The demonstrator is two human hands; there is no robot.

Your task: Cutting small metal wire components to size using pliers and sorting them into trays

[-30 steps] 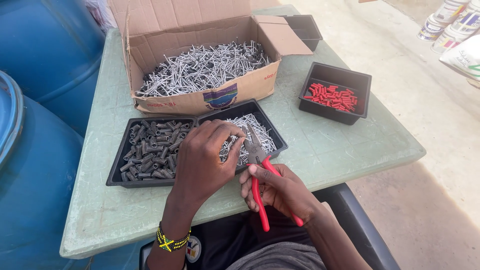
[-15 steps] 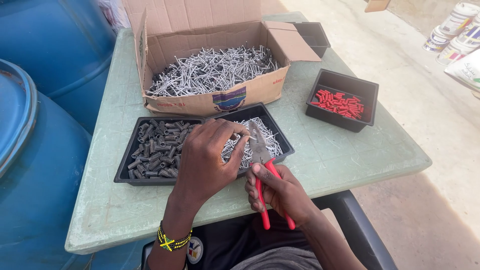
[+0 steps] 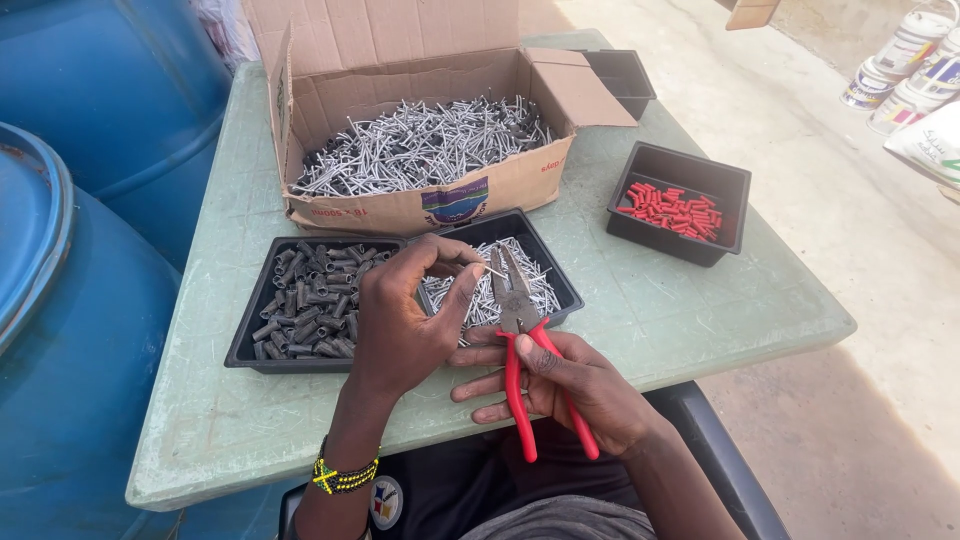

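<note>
My left hand (image 3: 410, 315) hovers over a black two-part tray (image 3: 258, 330) and pinches a small metal nail (image 3: 492, 270) between thumb and fingertips. My right hand (image 3: 570, 385) grips red-handled pliers (image 3: 520, 330), whose open jaws point at the nail's tip. The tray's left part holds several grey plastic sleeves (image 3: 305, 295). Its right part holds silver nails (image 3: 535, 290). Both hands sit at the near edge of a pale green table (image 3: 650, 310).
An open cardboard box (image 3: 470, 195) full of long nails stands behind the tray. A black tray of red sleeves (image 3: 675, 210) sits at the right, an empty black tray (image 3: 620, 75) behind the box. Blue barrels (image 3: 80, 300) crowd the left. Paint buckets (image 3: 910, 65) stand far right.
My left hand has lifted slightly with a nail pinched in its fingertips, and the pliers' jaws have come up toward it. The camera has shifted a little.
</note>
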